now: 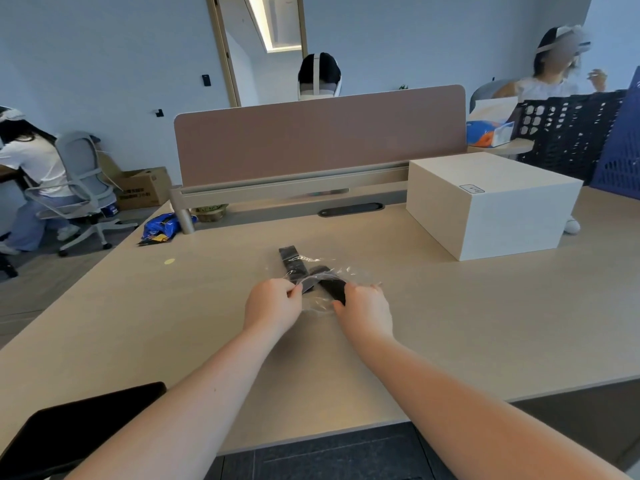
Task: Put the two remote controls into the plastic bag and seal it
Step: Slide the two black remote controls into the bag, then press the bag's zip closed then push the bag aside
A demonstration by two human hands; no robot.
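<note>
Two black remote controls lie on the wooden desk, crossing each other. The longer remote [292, 260] points away from me, its far end outside the bag. The second remote [331, 285] lies under the film beside my right hand. A clear plastic bag [323, 299] is crumpled over both. My left hand [273, 304] pinches the bag's left edge between thumb and fingers. My right hand [363, 311] grips the bag's right side, and it partly hides the second remote's near end.
A beige box [491, 202] stands at the right rear of the desk. A dark tablet [69, 431] lies at the near left edge. A pink divider panel [318, 140] closes the back. A blue snack bag [161, 228] sits at the far left corner.
</note>
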